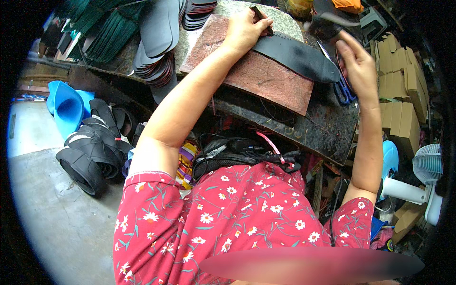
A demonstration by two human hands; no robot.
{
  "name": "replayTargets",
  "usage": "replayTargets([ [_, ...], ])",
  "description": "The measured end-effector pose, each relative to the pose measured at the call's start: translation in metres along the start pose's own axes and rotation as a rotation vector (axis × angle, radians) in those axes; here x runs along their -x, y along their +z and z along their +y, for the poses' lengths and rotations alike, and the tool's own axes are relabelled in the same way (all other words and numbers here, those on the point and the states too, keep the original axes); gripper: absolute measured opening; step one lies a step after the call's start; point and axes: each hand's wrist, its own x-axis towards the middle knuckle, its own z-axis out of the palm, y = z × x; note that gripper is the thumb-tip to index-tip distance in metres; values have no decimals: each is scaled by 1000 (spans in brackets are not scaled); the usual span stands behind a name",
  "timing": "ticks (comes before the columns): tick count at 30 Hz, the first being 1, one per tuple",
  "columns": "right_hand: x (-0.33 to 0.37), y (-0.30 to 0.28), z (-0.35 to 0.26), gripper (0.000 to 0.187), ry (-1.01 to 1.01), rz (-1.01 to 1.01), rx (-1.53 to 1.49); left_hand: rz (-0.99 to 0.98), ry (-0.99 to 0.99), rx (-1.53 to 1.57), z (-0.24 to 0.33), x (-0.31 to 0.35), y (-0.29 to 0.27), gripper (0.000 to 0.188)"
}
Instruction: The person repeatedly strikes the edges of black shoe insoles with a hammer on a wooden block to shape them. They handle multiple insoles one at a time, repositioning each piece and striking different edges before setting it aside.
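Two hands up on the surface (327, 128), and you're right over the work. Far off to the left of your left hand, black shoe uppers (92, 152) pile on the floor beside a blue plastic piece (66, 109), and dark flat soles (159, 42) stack up closer in. Your left hand (244, 31) is closed round a thin dark tool (262, 19), pressing down on the near end of the long black leather strip (297, 54). That strip runs from under this hand across the reddish-brown cutting slab (259, 76), slanting toward your other hand. Your right hand (358, 66) hovers just past the strip's far end, fingers loosely curled and half open, right above the blue-handled scissors (343, 88); whether it touches them, you can't tell. Beyond that hand, cardboard boxes (403, 90) stack up, with a white fan (425, 175) lower down.
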Motion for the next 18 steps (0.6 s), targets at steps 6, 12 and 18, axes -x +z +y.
replayTargets([
  [6, 13, -18, -49, 35, -418, 173, -376, 29, 352, -454, 17, 4, 8, 23],
  [12, 12, 22, 7, 43, -37, -2, -90, 155, 248, -500, 14, 4, 20, 20],
  [18, 15, -1, 4, 39, 6, -25, -336, -57, -295, 408, -4, -1, 13, 24],
])
